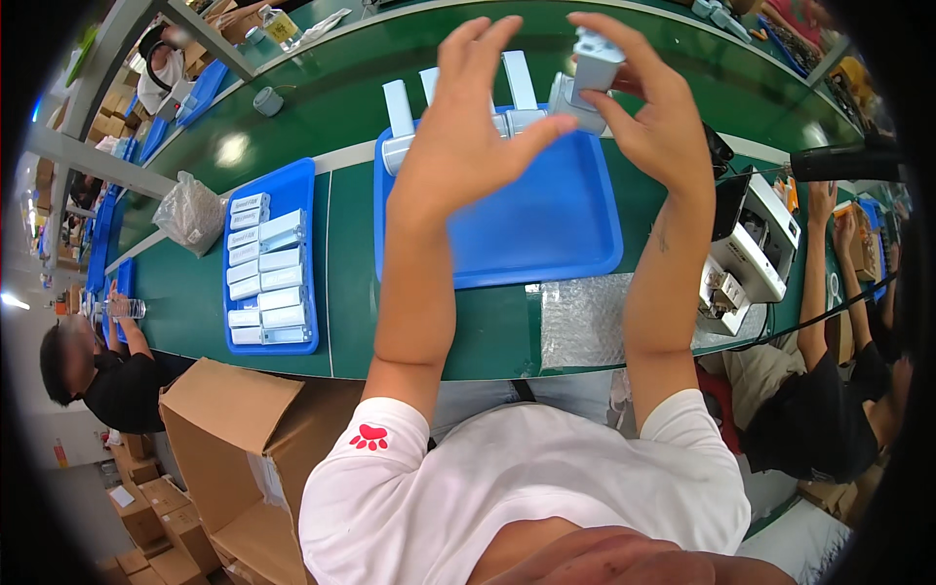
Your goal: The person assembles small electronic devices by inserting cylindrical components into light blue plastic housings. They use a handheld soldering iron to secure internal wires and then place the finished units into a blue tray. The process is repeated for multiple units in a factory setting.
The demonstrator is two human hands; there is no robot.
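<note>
My right hand (pixel 655 117) is raised over the far right of a blue tray (pixel 536 229). Its thumb and fingers grip a pale-blue plastic device (pixel 597 66) with a rectangular handle; its exact kind is unclear. My left hand (pixel 463 136) reaches over the tray's far left part, fingers stretched upward and thumb spread toward the right hand. Behind it, several similar pale-blue devices stand along the tray's far edge, among them one with an upright handle (pixel 398 107) and another (pixel 521 82). My left hand partly hides this row.
On the left, a second blue tray (pixel 314 185) holds several pale-blue pieces (pixel 282 257). Beyond it sits a clear plastic bag (pixel 189 216). Bubble wrap (pixel 583 322) and a white machine (pixel 759 239) are on the right. An open carton (pixel 229 390) stands lower left. Co-workers sit on both sides.
</note>
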